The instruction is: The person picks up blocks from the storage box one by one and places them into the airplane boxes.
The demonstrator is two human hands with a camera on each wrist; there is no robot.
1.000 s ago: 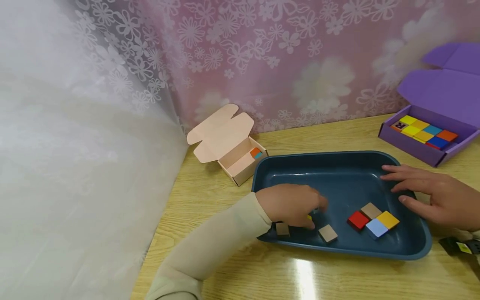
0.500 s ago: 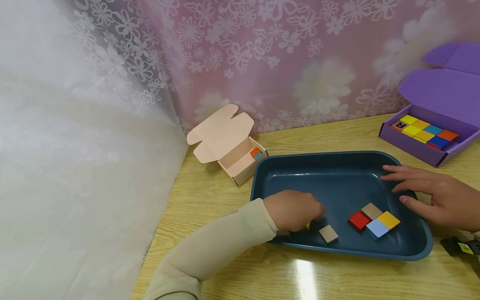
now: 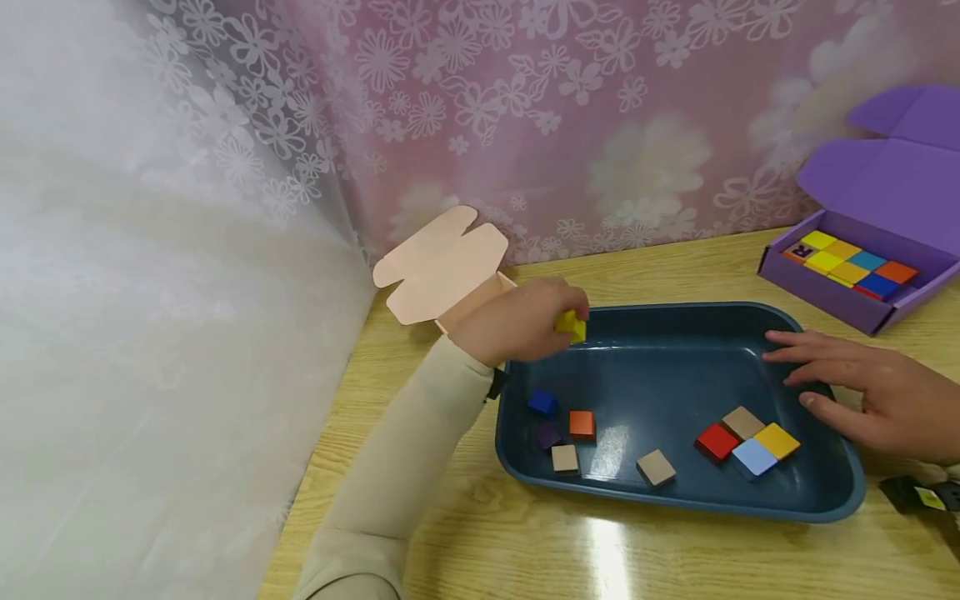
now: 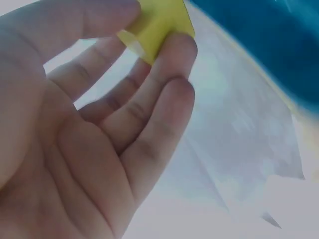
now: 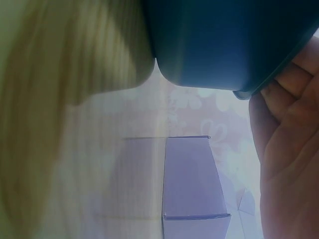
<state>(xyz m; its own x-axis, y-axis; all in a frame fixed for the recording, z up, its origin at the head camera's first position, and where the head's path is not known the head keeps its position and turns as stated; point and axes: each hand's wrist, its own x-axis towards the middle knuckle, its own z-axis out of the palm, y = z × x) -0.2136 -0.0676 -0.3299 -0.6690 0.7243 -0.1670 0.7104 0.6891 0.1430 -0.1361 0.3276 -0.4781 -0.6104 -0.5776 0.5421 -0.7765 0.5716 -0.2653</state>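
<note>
My left hand point(image 3: 521, 321) pinches a yellow block point(image 3: 572, 327) between thumb and fingers, over the back left corner of the dark blue tray point(image 3: 675, 350) and overlapping the small pink box point(image 3: 465, 308). In the left wrist view the yellow block point(image 4: 162, 25) sits at the fingertips. My right hand point(image 3: 873, 387) rests with extended fingers on the tray's right rim. Inside the tray at left lie a blue block point(image 3: 543, 402), a purple block point(image 3: 549, 434), an orange block point(image 3: 582, 425) and a plain wooden block point(image 3: 565, 459).
Another wooden block point(image 3: 656, 468) lies near the tray's front. At right are a red block point(image 3: 716, 442), a light blue block point(image 3: 754, 457), an amber block point(image 3: 777, 441) and a wooden block point(image 3: 742, 422). An open purple box point(image 3: 825, 292) with several coloured blocks stands back right.
My left hand has risen from the tray's front left and moved back and left toward the pink box, carrying the yellow block. The right hand stays at the rim.
</note>
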